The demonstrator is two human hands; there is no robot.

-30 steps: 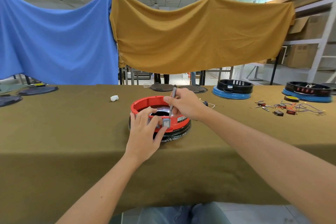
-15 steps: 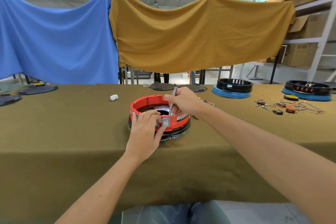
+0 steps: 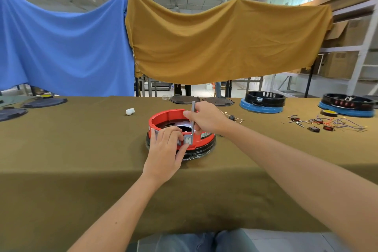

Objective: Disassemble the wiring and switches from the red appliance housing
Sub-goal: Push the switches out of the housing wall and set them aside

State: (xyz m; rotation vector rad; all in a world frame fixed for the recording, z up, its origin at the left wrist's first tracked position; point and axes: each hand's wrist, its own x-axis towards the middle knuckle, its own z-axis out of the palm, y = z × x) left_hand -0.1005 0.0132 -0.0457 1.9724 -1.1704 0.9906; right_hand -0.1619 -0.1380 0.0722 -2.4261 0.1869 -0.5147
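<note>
Olive cloth table (image 3: pixel 81 149) fills lower frame, blue and mustard sheets hung behind. Red housing (image 3: pixel 163 117) sits at centre on black base. My left hand (image 3: pixel 165 149) pinches grey switch (image 3: pixel 187 140) on housing's near wall, thumb under it. My right hand (image 3: pixel 204 117) grips thin metal tool (image 3: pixel 193 116) upright, tip at switch's right edge. Loose wires and switches (image 3: pixel 327 122) lie at right (well apart from housing).

Olive-clothed table (image 3: pixel 81 149) under red housing (image 3: pixel 163 115)

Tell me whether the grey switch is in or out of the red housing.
Still in: the switch sits in the housing's front wall, the tool tip at its edge.
</note>
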